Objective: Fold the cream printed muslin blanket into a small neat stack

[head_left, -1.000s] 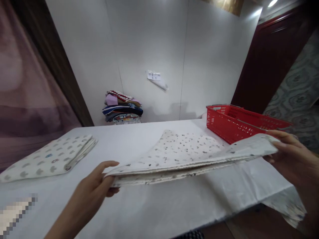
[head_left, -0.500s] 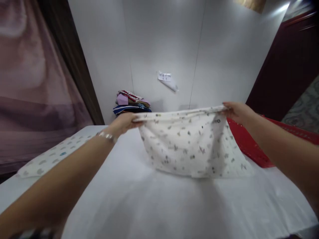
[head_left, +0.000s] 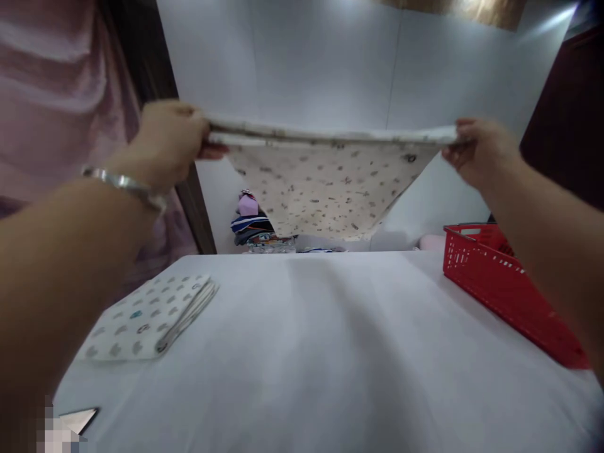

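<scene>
Printed cloth [head_left: 325, 189], upper edge — pinched by left hand [head_left: 172, 139] and right hand [head_left: 486, 151], lower edge off table [head_left: 292, 352]

Glare is whitening the wall [head_left: 325, 63] above the blurring cloth [head_left: 325, 189]. Soft shadows are streaking the table [head_left: 264, 327] below it.

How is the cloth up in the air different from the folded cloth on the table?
The held cloth hangs in the air between the left hand and right hand, while the folded cloth lies on the table. The held cloth has small, scattered prints; the folded cloth has bigger grey shapes, mostly in rows. Both are pale with printed patterns.
</scene>
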Demonstrator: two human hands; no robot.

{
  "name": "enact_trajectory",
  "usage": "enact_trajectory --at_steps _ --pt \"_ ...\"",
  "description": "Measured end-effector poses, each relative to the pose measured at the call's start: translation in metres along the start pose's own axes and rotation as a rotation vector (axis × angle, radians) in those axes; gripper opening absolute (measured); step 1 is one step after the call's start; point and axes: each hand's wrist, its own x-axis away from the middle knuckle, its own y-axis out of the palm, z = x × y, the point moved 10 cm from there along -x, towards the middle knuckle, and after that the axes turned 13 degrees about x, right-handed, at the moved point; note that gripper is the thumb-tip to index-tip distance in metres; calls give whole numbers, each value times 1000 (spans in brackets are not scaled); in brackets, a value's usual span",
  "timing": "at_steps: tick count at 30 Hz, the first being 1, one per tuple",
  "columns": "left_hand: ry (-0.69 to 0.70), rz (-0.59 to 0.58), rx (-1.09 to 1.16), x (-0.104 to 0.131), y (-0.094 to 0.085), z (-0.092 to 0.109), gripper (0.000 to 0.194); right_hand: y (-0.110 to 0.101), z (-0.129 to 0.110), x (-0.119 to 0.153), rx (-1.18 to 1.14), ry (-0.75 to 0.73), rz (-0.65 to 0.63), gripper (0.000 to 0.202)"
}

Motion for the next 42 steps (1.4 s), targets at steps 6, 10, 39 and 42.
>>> enact_trajectory --at_steps 6,10,39,42 --pt "-657 -328 -170 234 -32 -167 37 -37 183 207 242 583 -196 19" --pt "-979 -342 -144 401 -52 -247 41 -63 272 364 311 940 -386 17" --pt "-607 -446 -755 464 -73 -189 34 -110 261 431 902 677 -617 36" --pt "-435 -503 -875 463 -62 -181 31 -102 255 425 1128 451 -708 31"
